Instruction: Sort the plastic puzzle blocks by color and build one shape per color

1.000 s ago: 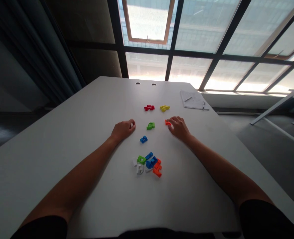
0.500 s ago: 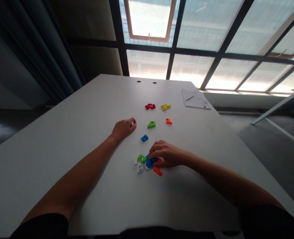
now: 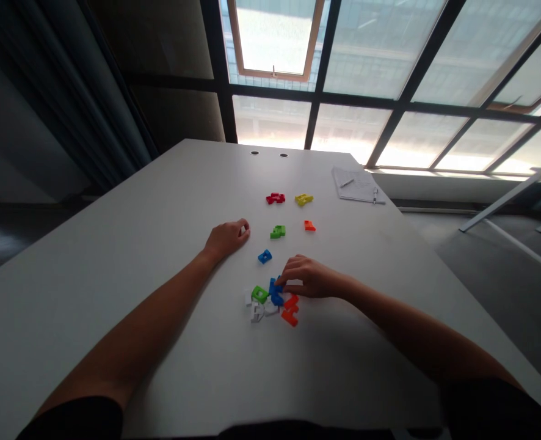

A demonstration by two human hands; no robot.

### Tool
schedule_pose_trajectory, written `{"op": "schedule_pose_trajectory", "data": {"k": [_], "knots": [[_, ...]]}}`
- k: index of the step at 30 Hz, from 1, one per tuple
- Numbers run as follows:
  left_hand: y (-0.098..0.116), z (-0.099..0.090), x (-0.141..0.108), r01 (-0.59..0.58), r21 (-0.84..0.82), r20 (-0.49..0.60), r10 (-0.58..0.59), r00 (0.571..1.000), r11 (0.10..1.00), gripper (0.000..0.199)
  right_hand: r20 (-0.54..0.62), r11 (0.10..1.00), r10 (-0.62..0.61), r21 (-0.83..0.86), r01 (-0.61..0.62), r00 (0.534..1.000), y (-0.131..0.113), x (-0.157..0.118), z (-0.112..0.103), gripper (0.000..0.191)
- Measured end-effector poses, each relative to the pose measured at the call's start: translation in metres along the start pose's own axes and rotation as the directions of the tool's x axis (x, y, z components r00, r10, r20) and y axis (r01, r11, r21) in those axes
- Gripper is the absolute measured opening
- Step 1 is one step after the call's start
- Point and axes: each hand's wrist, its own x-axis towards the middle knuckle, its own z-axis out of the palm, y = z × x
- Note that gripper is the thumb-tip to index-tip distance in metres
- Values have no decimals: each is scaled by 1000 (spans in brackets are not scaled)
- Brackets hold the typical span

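My left hand (image 3: 228,237) rests on the table left of the loose pieces, its fingers curled in and nothing visible in them. My right hand (image 3: 309,278) is over the right edge of a small pile, with fingertips and thumb on a blue plastic piece (image 3: 274,286). Its fingers partly cover that piece. Around it in the pile lie a second blue piece (image 3: 277,299), a green piece (image 3: 259,294), orange pieces (image 3: 290,316) and white pieces (image 3: 256,312). Beyond the pile sits a single blue piece (image 3: 265,256).
Farther up the white table (image 3: 197,177) lie a green piece (image 3: 278,231), an orange piece (image 3: 309,225), a red piece (image 3: 275,198) and a yellow piece (image 3: 304,199). Papers (image 3: 357,184) with pens are at the far right edge, below the windows.
My right hand has shifted slightly away from me and to the right, uncovering orange and white pieces of the pile. My left hand has stayed in place.
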Motion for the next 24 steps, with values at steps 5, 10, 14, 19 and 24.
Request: {"op": "schedule_pose_trajectory", "data": {"k": [5,10,14,19,24], "knots": [[1,0,0,2,1,8,-2,1000,1000,30,10,999,-18,-31,18,1000,-2,1,2,13],[2,0,0,1,-2,4,-1,1000,1000,30,-19,998,-24,-63,22,1000,-14,2,2,28],[2,-1,0,1,1,1,-1,1000,1000,31,82,984,-56,-164,69,995,-20,3,8,34],[1,0,0,-3,-4,0,3,1000,1000,31,99,980,-66,-179,83,993,-19,2,11,23],[1,-1,-1,-9,-8,-11,9,1000,1000,30,104,983,-50,-170,68,993,-23,3,12,9]]}}
